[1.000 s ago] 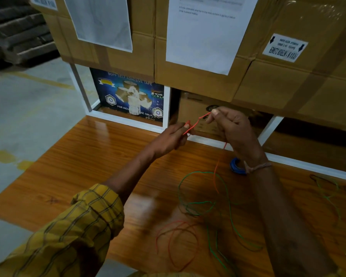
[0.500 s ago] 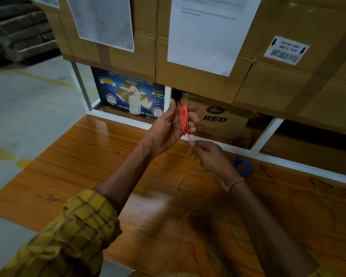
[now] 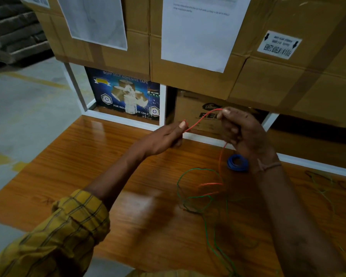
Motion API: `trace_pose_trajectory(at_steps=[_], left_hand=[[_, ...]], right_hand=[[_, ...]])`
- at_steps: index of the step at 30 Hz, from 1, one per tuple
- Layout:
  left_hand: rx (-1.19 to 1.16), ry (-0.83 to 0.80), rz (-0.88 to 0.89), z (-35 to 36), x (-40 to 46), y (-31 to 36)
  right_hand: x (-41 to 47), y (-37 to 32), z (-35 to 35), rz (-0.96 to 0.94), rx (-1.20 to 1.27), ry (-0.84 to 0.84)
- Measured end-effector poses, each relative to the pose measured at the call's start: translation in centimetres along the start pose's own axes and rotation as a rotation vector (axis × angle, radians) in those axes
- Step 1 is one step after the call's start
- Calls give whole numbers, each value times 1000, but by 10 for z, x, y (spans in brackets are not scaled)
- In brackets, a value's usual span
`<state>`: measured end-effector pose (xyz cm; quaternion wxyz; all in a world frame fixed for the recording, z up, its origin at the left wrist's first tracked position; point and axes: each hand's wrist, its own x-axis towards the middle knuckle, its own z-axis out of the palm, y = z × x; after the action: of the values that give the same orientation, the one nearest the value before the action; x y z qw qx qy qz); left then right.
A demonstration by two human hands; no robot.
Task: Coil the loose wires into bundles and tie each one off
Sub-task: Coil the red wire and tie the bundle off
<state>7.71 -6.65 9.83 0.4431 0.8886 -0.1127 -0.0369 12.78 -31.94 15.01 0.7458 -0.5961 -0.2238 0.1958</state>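
Observation:
A thin red wire (image 3: 203,118) stretches taut between my two hands above the far side of the wooden table (image 3: 112,156). My left hand (image 3: 164,136) pinches its coiled end, mostly hidden in the fingers. My right hand (image 3: 242,132) is raised higher and grips the wire between thumb and forefinger; from there the red wire drops to the table and trails in loose loops (image 3: 210,184). A loose green wire (image 3: 190,196) lies tangled beneath my right forearm. A small coiled blue bundle (image 3: 238,163) rests on the table just beside my right wrist.
Stacked cardboard boxes (image 3: 198,82) with paper sheets rise right behind the table on a white frame (image 3: 126,119). A blue tape carton (image 3: 124,92) sits below them. More green wire (image 3: 326,186) lies at the right. Concrete floor (image 3: 24,108) is at the left.
My right hand has swung from below my left hand up and to the right, drawing a length of red wire out. My left hand has dropped and turned palm down.

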Motion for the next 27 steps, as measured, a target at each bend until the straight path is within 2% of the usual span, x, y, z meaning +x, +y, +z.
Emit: trace_pose_trajectory(at_steps=[4, 7, 11, 13, 16, 20, 23, 27], left_hand=[[-269, -109, 110, 1, -6, 16], [-520, -133, 173, 2, -6, 26], [-880, -72, 245, 0, 2, 41], [-945, -4, 244, -5, 9, 43], [-817, 84, 162, -12, 16, 41], [-271, 172, 91, -8, 23, 31], [12, 137, 70, -3, 26, 13], [113, 106, 50, 1, 21, 4]], right_hand=[[26, 24, -14, 31, -58, 188], [35, 52, -6, 138, -164, 321], [20, 84, 22, 252, -231, 206], [5, 92, 37, 264, -352, 114], [-15, 89, 51, 271, -526, -31], [-27, 59, 50, 196, -543, -180], [-27, 36, 36, 146, -413, -239], [-23, 21, 14, 109, -58, -186]])
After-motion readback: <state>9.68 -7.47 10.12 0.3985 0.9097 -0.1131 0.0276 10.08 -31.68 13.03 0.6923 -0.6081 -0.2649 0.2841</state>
